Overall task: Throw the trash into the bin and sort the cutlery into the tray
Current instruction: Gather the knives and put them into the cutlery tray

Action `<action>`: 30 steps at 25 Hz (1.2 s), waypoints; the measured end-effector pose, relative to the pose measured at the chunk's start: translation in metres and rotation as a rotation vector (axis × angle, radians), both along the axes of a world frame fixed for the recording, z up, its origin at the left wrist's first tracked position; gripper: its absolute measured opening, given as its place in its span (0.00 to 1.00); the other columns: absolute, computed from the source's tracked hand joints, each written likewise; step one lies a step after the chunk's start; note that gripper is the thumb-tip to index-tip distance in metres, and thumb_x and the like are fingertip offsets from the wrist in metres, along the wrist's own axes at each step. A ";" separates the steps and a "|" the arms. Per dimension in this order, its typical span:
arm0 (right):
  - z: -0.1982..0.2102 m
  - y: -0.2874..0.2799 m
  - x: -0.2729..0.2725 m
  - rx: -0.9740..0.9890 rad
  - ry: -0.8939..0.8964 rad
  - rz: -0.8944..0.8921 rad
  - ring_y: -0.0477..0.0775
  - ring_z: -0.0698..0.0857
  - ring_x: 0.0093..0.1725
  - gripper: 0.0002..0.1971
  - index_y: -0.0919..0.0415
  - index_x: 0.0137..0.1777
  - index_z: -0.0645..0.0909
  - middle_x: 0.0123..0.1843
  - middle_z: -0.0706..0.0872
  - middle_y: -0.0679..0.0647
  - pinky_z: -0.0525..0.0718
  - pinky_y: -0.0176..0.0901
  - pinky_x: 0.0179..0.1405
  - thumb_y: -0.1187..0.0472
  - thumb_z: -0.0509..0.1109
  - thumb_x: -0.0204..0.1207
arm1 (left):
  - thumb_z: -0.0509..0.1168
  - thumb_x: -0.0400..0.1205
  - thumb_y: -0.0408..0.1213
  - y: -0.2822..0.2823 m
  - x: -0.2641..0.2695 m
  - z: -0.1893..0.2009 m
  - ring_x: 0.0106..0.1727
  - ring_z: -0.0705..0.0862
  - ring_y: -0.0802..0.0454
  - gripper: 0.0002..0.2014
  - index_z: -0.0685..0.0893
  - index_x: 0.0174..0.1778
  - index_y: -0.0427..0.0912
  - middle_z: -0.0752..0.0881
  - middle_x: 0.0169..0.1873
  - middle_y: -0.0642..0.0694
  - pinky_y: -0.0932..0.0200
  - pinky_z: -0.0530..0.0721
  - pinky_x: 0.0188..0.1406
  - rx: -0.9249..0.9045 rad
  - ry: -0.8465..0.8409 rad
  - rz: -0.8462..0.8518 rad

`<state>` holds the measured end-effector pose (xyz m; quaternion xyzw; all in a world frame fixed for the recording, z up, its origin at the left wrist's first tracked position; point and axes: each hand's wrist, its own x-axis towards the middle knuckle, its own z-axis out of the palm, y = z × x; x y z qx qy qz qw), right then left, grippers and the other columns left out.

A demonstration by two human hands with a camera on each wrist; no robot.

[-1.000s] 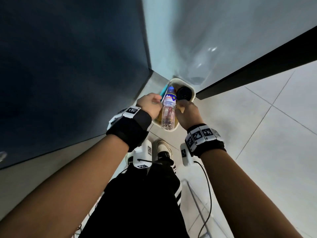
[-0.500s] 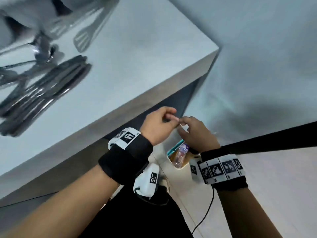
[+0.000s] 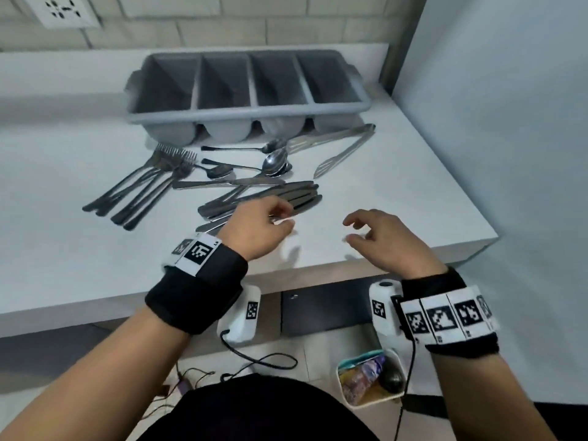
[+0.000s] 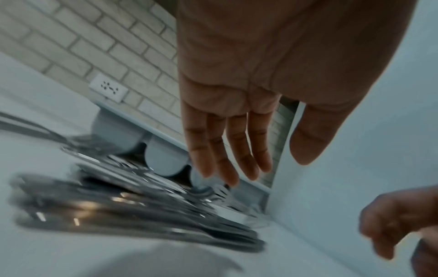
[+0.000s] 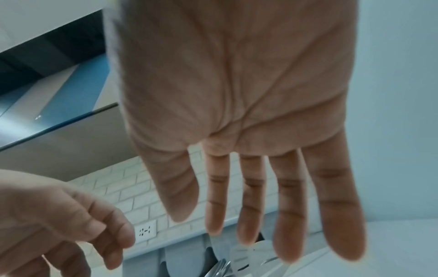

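Now both hands, left hand (image 3: 259,229) and right hand (image 3: 386,241), hover loose-fingered, holding nothing.

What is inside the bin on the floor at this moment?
The bin holds a plastic bottle lying on other wrappers, and a dark rounded item. The right wrist camera covers its far corner; anything beneath the bottle is hidden.

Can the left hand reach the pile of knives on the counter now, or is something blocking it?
Probably yes. The left hand hangs open and empty just over the near end of the knives, and nothing lies between them.
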<state>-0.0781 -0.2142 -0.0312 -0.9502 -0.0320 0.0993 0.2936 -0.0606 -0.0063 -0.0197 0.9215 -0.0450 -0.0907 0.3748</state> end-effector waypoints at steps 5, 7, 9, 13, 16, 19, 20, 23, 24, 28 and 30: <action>-0.012 0.042 0.064 -0.058 -0.037 0.083 0.53 0.78 0.54 0.15 0.57 0.63 0.80 0.60 0.80 0.55 0.75 0.41 0.59 0.60 0.66 0.76 | 0.70 0.74 0.43 0.042 0.045 -0.021 0.66 0.80 0.44 0.24 0.79 0.67 0.47 0.83 0.65 0.42 0.55 0.77 0.65 0.353 0.040 -0.017; -0.025 0.053 0.086 -0.131 -0.020 0.122 0.59 0.79 0.63 0.17 0.58 0.64 0.80 0.65 0.79 0.58 0.76 0.48 0.68 0.61 0.67 0.75 | 0.73 0.71 0.45 0.046 0.058 -0.028 0.68 0.78 0.42 0.31 0.75 0.71 0.47 0.79 0.68 0.40 0.53 0.77 0.65 0.460 0.079 -0.084; -0.034 0.060 0.099 -0.208 0.022 0.126 0.61 0.76 0.68 0.21 0.56 0.67 0.78 0.69 0.77 0.57 0.75 0.53 0.71 0.62 0.70 0.72 | 0.75 0.69 0.47 0.045 0.068 -0.032 0.69 0.77 0.41 0.36 0.72 0.74 0.48 0.76 0.70 0.40 0.53 0.77 0.65 0.554 0.078 -0.134; -0.040 0.068 0.111 -0.331 0.056 0.097 0.62 0.75 0.69 0.27 0.53 0.70 0.73 0.69 0.77 0.56 0.76 0.52 0.69 0.60 0.73 0.70 | 0.76 0.68 0.46 0.046 0.083 -0.035 0.67 0.79 0.42 0.33 0.76 0.70 0.44 0.80 0.68 0.40 0.55 0.78 0.63 0.590 0.071 -0.173; -0.041 0.069 0.117 -0.353 0.091 0.068 0.62 0.75 0.67 0.24 0.59 0.66 0.74 0.67 0.77 0.59 0.76 0.52 0.65 0.58 0.74 0.70 | 0.75 0.71 0.43 0.049 0.092 -0.036 0.63 0.82 0.43 0.27 0.81 0.65 0.40 0.85 0.63 0.41 0.56 0.79 0.60 0.544 0.103 -0.175; -0.042 0.069 0.120 -0.357 0.113 0.058 0.64 0.74 0.66 0.22 0.64 0.64 0.75 0.66 0.75 0.61 0.75 0.52 0.64 0.58 0.74 0.71 | 0.73 0.73 0.42 0.051 0.097 -0.037 0.64 0.82 0.44 0.25 0.81 0.66 0.41 0.85 0.62 0.42 0.56 0.79 0.60 0.534 0.100 -0.180; -0.043 0.069 0.121 -0.359 0.121 0.059 0.64 0.74 0.66 0.22 0.65 0.63 0.75 0.66 0.74 0.61 0.75 0.52 0.64 0.58 0.73 0.72 | 0.72 0.74 0.42 0.051 0.098 -0.037 0.64 0.82 0.44 0.23 0.81 0.66 0.42 0.85 0.62 0.42 0.56 0.79 0.60 0.536 0.092 -0.184; -0.045 0.070 0.122 -0.340 0.148 0.058 0.66 0.77 0.64 0.18 0.65 0.60 0.74 0.66 0.76 0.63 0.76 0.53 0.64 0.60 0.72 0.73 | 0.70 0.76 0.39 0.051 0.098 -0.038 0.64 0.81 0.43 0.19 0.83 0.63 0.43 0.85 0.61 0.41 0.54 0.79 0.62 0.563 0.048 -0.216; -0.045 0.071 0.122 -0.337 0.157 0.055 0.66 0.78 0.64 0.15 0.63 0.57 0.73 0.66 0.78 0.63 0.76 0.53 0.63 0.60 0.71 0.73 | 0.69 0.77 0.38 0.050 0.098 -0.039 0.64 0.81 0.43 0.18 0.83 0.63 0.42 0.85 0.61 0.40 0.53 0.79 0.63 0.578 0.038 -0.232; -0.044 0.074 0.121 -0.456 0.182 0.052 0.66 0.72 0.70 0.17 0.65 0.62 0.72 0.68 0.77 0.61 0.74 0.56 0.64 0.58 0.66 0.78 | 0.67 0.78 0.41 0.045 0.093 -0.044 0.66 0.79 0.40 0.22 0.78 0.67 0.39 0.81 0.64 0.38 0.48 0.80 0.65 0.645 0.027 -0.284; -0.043 0.075 0.121 -0.504 0.182 0.071 0.66 0.68 0.72 0.18 0.66 0.65 0.70 0.69 0.75 0.61 0.74 0.58 0.63 0.58 0.64 0.79 | 0.70 0.75 0.45 0.044 0.089 -0.046 0.69 0.77 0.40 0.28 0.75 0.70 0.39 0.78 0.66 0.38 0.47 0.78 0.66 0.656 0.014 -0.303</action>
